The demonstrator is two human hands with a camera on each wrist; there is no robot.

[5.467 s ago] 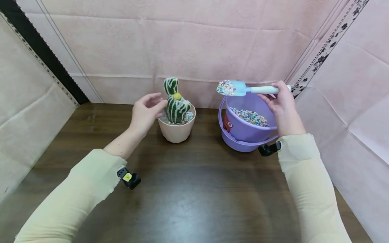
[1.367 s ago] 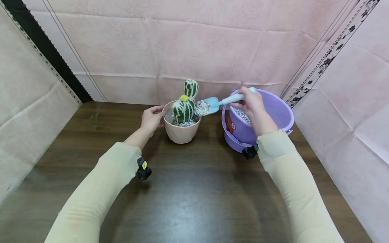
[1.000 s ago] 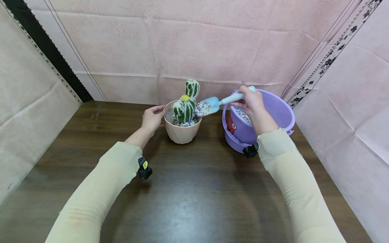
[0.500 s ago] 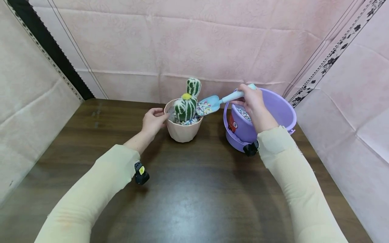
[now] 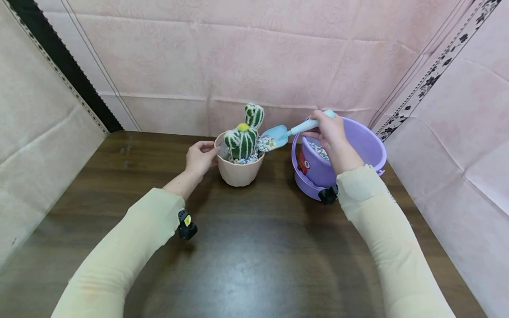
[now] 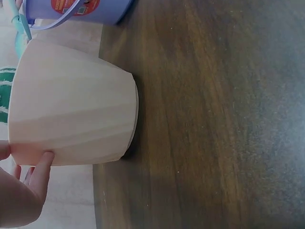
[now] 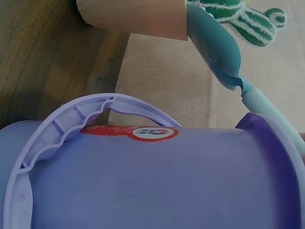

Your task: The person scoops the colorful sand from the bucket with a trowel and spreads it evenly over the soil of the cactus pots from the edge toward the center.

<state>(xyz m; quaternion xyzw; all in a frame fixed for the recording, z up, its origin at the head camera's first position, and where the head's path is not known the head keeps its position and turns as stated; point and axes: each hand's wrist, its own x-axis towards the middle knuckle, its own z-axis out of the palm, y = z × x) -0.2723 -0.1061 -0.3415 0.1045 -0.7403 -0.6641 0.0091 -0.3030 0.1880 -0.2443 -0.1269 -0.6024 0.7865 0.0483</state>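
A striped green cactus (image 5: 241,143) with a yellow flower stands in a pale faceted pot (image 5: 240,175), leaning slightly. Pastel pebbles (image 5: 247,160) lie around its base. My left hand (image 5: 200,160) pinches the pot's left rim between thumb and fingers. With curled fingers my right hand (image 5: 329,136) grips the handle of a light-blue shovel (image 5: 280,135). Its blade slopes down at the pot's right rim, carrying pebbles against the cactus. The right wrist view shows the underside of the shovel blade (image 7: 217,45) by the rim; most of the right hand is out of frame there.
A purple bucket (image 5: 318,170) with pebbles inside stands to the right, under my right hand; its handle (image 5: 295,154) hangs on the left side. Pink cloth walls (image 5: 254,57) enclose the back and sides of the brown wooden table (image 5: 238,247).
Since the oldest frame, the loaded shovel has moved left and down from above the bucket to the pot rim. My left hand has taken the rim. Lately the cactus has shifted slightly left.
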